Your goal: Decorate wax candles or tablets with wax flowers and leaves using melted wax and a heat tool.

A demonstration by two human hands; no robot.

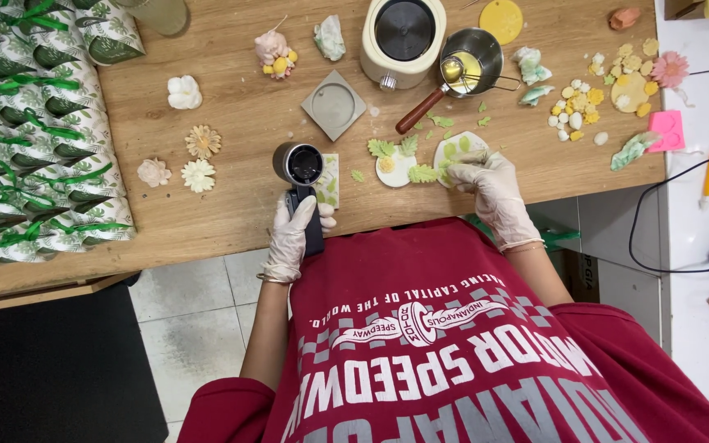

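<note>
My left hand (292,234), in a white glove, grips the black handle of a heat gun (301,164) whose round nozzle faces up at the camera, near the table's front edge. My right hand (492,187), also gloved, rests its fingers on a white oval wax tablet (457,148) decorated with green leaves. Beside it lies a smaller white piece (395,168) with green leaves and a yellow centre. A small white tablet with green bits (329,179) lies right of the heat gun.
A cream melting pot (402,37) and a small metal saucepan with yellow wax (473,56) stand at the back. A grey square mould (334,104), wax flowers (203,142) and yellow-white wax bits (584,102) lie around. Green-ribboned paper packages (34,123) fill the left.
</note>
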